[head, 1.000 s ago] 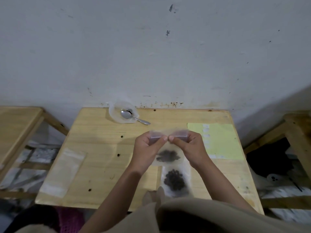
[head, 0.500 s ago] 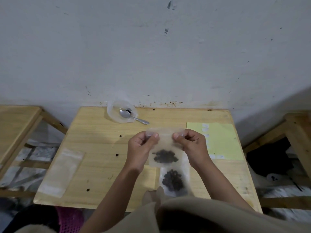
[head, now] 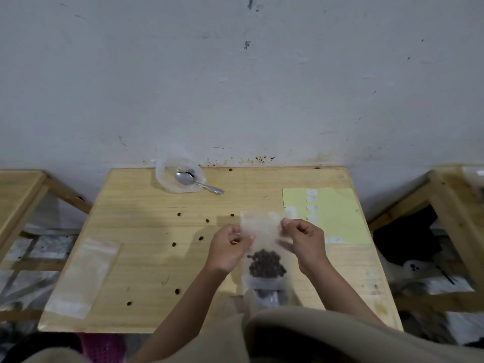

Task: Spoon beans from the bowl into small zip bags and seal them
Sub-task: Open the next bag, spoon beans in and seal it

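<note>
Left hand [head: 230, 248] and right hand [head: 305, 238], both with fingers curled, are pinching the two side edges of a small clear zip bag [head: 262, 231] near its top and holding it upright above the wooden table [head: 146, 258]. Dark beans [head: 265, 264] are resting in a heap at the bottom of this bag. A second bag with beans [head: 269, 297] is lying flat on the table directly below the held one, partly hidden by it and by the person's beige garment [head: 314, 336]. Loose beans [head: 201, 238] are lying scattered on the tabletop to the left of the hands. A stack of empty clear bags [head: 83, 276] is lying near the table's left front corner, well apart from the hands. A clear plastic bowl [head: 167, 176] is standing at the far edge by the wall [head: 235, 74], with a metal spoon [head: 193, 180] resting in it, handle projecting over the rim to the right. A pale yellow sheet with small white labels [head: 337, 213] is lying at the far right, just beyond the right hand. Other wooden tables are flanking on both sides.
</note>
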Demonstrator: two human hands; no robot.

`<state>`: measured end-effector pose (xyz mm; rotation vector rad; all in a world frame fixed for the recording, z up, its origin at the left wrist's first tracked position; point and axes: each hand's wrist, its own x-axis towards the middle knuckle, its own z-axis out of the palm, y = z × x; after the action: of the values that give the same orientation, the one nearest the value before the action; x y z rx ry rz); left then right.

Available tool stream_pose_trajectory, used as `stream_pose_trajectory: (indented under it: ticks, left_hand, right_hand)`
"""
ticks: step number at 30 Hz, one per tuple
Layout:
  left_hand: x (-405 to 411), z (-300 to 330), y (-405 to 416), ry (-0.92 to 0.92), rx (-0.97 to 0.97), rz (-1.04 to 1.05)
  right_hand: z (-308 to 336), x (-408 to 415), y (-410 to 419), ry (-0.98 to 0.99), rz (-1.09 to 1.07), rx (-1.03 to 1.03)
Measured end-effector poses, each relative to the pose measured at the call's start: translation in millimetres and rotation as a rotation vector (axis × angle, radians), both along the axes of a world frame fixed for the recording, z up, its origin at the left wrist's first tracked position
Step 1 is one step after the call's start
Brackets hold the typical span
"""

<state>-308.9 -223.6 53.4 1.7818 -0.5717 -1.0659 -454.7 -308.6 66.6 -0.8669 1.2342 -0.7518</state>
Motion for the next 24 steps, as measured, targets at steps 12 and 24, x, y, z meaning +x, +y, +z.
stream_pose_trajectory:
  ticks: [12,24]
  left_hand:
    - [16.4,-19.2,20.4,-0.186,0.109,-0.184]
    - [179.0,-18.9,123.5,-0.458,0.231,0.101]
  right_hand:
    - [-19.6,18.7,18.4,0.505,0.010,-0.215]
    - [-20.2,166.2,103.6,0.411,0.284,-0.360]
